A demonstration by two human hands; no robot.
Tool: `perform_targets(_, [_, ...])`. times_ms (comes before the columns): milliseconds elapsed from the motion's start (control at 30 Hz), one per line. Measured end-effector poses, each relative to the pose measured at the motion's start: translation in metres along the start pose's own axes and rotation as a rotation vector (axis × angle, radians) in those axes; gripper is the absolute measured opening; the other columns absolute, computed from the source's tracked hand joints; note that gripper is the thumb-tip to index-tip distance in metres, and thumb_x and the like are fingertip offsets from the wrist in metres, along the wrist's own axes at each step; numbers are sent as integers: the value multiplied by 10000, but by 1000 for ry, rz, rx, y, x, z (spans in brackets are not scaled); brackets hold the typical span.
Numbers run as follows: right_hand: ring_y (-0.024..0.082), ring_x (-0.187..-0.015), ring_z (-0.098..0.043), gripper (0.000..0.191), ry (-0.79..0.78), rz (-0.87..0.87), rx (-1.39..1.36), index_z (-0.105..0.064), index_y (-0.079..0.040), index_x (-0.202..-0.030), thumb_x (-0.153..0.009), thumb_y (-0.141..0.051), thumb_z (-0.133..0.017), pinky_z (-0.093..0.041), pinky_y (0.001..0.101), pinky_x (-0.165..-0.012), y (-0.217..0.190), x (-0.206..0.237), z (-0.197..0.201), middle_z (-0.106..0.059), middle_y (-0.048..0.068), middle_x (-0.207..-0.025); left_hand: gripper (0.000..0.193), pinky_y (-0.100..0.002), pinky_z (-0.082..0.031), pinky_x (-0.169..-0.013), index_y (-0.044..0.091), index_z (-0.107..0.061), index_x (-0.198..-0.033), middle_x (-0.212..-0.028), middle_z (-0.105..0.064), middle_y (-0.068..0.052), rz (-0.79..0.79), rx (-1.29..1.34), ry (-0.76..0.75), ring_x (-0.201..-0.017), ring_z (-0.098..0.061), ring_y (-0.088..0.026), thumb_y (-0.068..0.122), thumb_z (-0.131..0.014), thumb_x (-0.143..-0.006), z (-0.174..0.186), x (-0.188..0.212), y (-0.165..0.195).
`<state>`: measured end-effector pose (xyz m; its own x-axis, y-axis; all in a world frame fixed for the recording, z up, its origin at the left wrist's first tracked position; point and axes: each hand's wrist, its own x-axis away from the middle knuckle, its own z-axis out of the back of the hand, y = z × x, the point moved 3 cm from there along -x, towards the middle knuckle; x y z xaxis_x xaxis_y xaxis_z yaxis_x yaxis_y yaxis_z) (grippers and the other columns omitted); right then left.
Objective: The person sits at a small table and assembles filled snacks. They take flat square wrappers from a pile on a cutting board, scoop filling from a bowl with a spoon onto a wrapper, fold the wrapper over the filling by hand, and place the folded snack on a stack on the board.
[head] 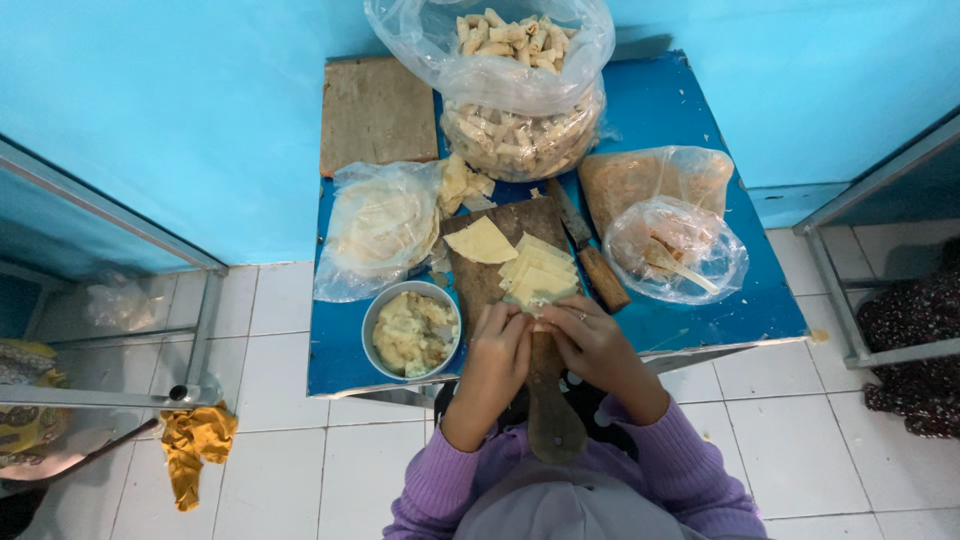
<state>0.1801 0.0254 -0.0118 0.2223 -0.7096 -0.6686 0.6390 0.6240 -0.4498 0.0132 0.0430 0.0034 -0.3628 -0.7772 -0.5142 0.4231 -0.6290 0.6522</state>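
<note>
Hiding perhaps a small wrapper, both hands (545,345) together.

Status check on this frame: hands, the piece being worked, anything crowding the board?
Left hand and right hand together, pinching a pale wrapper. Wrapper stack on the wooden board. Filling bowl and knife flank it.

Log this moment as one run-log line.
left hand: on wrapper | right hand: on wrapper | wrapper stack: on board | filling bowl: left
</note>
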Motion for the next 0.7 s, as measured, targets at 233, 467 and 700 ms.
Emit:
perform_targets(233, [331, -984, -700, 430, -107, -39, -34, -621, -46, -1283, -871, -25, -744, -569, 398, -832, 7, 0, 3, -724, 129, -1029, 161, -443, -496, -863, -49, -659, -1046, -1080, -600, -180, -85, 17, -31, -1023, -587, -382, -32, -664, -886, 7, -1, 3])
perform_targets(467, [324, -950, -681, 519, -102, -37, -60, -602, -51, -1333, -840, -74, -763, -550, 402, -815, 7, -4, 4, -726, 115, -1001, 162, -452, -485, -842, -46, -675, -1014, -1017, -613, -170, -27, 12, -54, -987, -586, -379, -60, -646, -856, 4, -1, -2])
perform_targets(700, [320, -918, -668, 511, -111, -122, -46, -585, -71, -1366, -883, -43, -749, -541, 410, -815, 3, -6, -1, -708, 114, -961, 94, -461, -482, -818, -45, -657, -964, -990, -616, -186, 29, 53, 2, -969, -595, -389, -39, -660, -870, -1, -2, -7])
